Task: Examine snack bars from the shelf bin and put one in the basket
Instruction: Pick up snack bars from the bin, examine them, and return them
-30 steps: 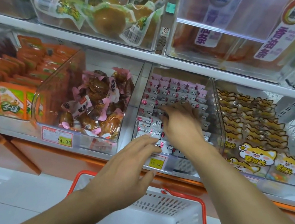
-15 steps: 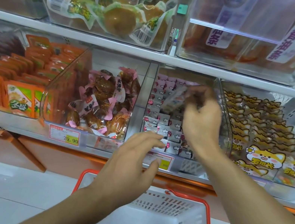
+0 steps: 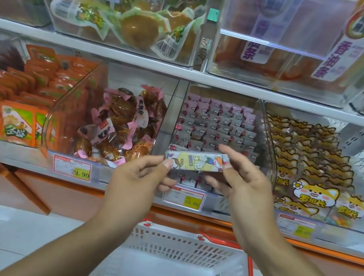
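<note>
Half a second ago the right hand was deep in the clear bin; now both hands have drawn back in front of it, with one snack bar (image 3: 196, 163) stretched level between them, above the basket (image 3: 184, 243) and apart from it.

At the left edge, orange packets (image 3: 17, 123) with green labels reading 冬盛 stand in rows. Next comes a clear bin of brown snacks (image 3: 117, 126) in pink-edged wrappers, with a price tag (image 3: 71, 167) reading 29.90 on the shelf rail below it. The left hand (image 3: 137, 178) pinches the bar's left end between thumb and forefinger. The bar's wrapper is pale, with a yellow panel and cartoon figures; its writing is too blurred to read. Behind it, the middle bin (image 3: 216, 129) holds rows of small pink and grey packs, and its tag (image 3: 183, 197) reads 15.80. The right hand (image 3: 248, 186) grips the bar's right end with its fingertips. Further right, a bin of yellow packets (image 3: 310, 175) shows cartoon foxes and the words 零班长. On the upper shelf, upper right of the frame, a clear box carries a label (image 3: 331, 57) reading 香油条. At the bottom centre sits the white basket with a red rim.
</note>
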`<control>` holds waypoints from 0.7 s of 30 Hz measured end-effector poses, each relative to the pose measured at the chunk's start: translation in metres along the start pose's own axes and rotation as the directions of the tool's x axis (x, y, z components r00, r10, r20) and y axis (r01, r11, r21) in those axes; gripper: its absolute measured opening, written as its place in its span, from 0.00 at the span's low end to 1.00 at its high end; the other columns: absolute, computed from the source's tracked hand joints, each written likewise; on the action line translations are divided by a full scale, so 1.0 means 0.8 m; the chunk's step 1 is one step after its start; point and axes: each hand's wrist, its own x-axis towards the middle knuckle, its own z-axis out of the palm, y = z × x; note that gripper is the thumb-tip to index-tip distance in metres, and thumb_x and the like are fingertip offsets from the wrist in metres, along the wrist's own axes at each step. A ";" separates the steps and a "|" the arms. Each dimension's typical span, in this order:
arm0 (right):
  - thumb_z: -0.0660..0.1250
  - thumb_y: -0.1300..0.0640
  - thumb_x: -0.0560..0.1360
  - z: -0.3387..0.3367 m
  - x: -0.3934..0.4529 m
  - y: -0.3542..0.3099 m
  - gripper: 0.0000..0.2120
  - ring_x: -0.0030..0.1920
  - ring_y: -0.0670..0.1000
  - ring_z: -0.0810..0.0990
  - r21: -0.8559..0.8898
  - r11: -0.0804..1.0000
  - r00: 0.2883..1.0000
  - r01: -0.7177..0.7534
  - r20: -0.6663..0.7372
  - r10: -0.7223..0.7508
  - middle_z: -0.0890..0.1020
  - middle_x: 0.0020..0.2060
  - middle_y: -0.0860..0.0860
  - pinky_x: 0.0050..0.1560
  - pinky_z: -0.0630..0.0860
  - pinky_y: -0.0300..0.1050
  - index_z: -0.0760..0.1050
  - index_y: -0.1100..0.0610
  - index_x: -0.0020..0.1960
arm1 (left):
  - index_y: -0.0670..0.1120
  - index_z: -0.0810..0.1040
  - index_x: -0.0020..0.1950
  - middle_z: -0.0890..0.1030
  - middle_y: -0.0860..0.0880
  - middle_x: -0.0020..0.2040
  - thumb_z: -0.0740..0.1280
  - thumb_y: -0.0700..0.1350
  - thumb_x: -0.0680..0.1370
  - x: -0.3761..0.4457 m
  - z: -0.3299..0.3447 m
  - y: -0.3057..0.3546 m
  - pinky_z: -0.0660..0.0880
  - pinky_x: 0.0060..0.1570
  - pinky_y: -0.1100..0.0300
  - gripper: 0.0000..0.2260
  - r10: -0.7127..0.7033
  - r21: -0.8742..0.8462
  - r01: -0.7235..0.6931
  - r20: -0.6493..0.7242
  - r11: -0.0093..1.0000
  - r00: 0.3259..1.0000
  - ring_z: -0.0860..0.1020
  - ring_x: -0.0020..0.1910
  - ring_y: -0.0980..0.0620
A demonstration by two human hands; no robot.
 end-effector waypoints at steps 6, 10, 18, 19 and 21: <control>0.67 0.60 0.80 -0.017 0.002 0.000 0.14 0.51 0.48 0.87 -0.106 0.989 0.985 0.107 0.150 -0.091 0.87 0.52 0.45 0.48 0.82 0.38 0.81 0.46 0.61 | 0.52 0.87 0.46 0.85 0.48 0.39 0.72 0.57 0.68 0.009 0.002 0.000 0.79 0.37 0.65 0.12 -0.039 -0.142 0.037 -0.013 0.989 0.999 0.83 0.36 0.54; 0.70 0.58 0.78 -0.025 0.000 0.000 0.08 0.49 0.50 0.87 -0.165 0.971 0.983 0.171 0.090 -0.157 0.88 0.48 0.49 0.48 0.84 0.44 0.83 0.51 0.56 | 0.53 0.86 0.44 0.85 0.48 0.39 0.72 0.58 0.68 0.011 0.002 -0.001 0.79 0.37 0.65 0.12 -0.028 -0.141 0.029 0.006 0.990 1.000 0.82 0.36 0.54; 0.69 0.60 0.79 -0.031 0.007 -0.009 0.04 0.43 0.51 0.87 0.075 0.997 0.996 -0.021 -0.087 0.027 0.88 0.41 0.53 0.44 0.83 0.40 0.81 0.60 0.50 | 0.54 0.85 0.42 0.86 0.45 0.39 0.69 0.49 0.79 0.007 0.010 -0.003 0.80 0.42 0.64 0.08 -0.035 -0.120 0.040 0.042 0.992 0.999 0.86 0.43 0.49; 0.69 0.60 0.79 -0.031 0.007 -0.010 0.04 0.43 0.50 0.87 0.107 0.993 0.995 -0.051 -0.082 0.060 0.88 0.41 0.53 0.45 0.84 0.40 0.81 0.61 0.50 | 0.52 0.85 0.43 0.86 0.45 0.39 0.68 0.47 0.80 0.007 0.010 -0.003 0.80 0.41 0.65 0.09 -0.033 -0.119 0.038 0.043 0.992 0.999 0.86 0.43 0.49; 0.68 0.61 0.79 -0.031 0.008 -0.010 0.04 0.43 0.49 0.87 0.127 0.988 0.994 -0.083 -0.065 0.092 0.88 0.42 0.52 0.46 0.84 0.40 0.80 0.61 0.51 | 0.49 0.83 0.45 0.86 0.45 0.39 0.66 0.45 0.81 0.007 0.010 -0.003 0.81 0.41 0.64 0.08 -0.031 -0.121 0.036 0.045 0.992 0.998 0.86 0.43 0.48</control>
